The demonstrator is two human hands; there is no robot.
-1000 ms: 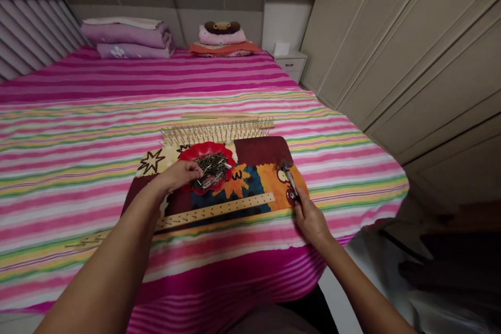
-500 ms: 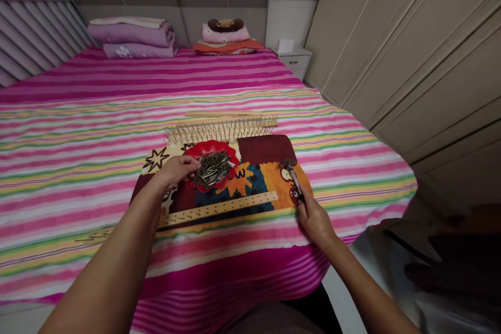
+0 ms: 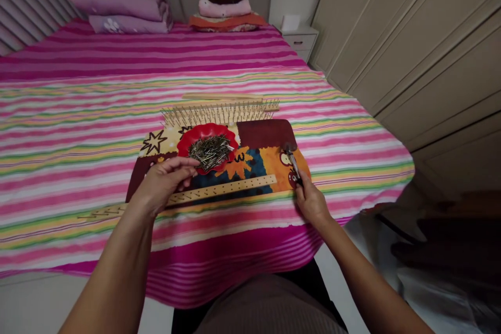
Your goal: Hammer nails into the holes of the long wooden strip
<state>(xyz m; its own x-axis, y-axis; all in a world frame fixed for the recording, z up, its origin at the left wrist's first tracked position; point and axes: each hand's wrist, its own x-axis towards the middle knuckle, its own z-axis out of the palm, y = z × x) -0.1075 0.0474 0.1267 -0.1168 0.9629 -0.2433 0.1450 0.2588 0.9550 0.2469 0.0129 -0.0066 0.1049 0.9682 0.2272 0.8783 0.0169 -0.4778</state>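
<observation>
A red dish [image 3: 186, 138] full of small metal nails [image 3: 209, 149] sits on a colourful patterned mat [image 3: 262, 138] on the striped bed. My left hand [image 3: 164, 183] hovers just in front of the dish, fingers curled in a pinch; what they hold is too small to make out. Below it lies a wooden strip with holes [image 3: 227, 190]. My right hand [image 3: 311, 202] grips the handle of a small hammer [image 3: 293, 163], whose head rests on the mat. A wooden strip bristling with upright nails [image 3: 221, 112] lies behind the dish.
The bed [image 3: 78, 115] has a pink striped cover. Folded purple bedding [image 3: 121, 8] and a pillow with a plush toy [image 3: 225, 2] lie at its head. A white nightstand [image 3: 299, 39] and beige wardrobe doors [image 3: 410, 36] stand at the right. Dark objects lie on the floor at the lower right.
My left hand has drawn back from the nails in the dish toward me, pinched. The view has tilted downward. My right hand keeps hold of the hammer.
</observation>
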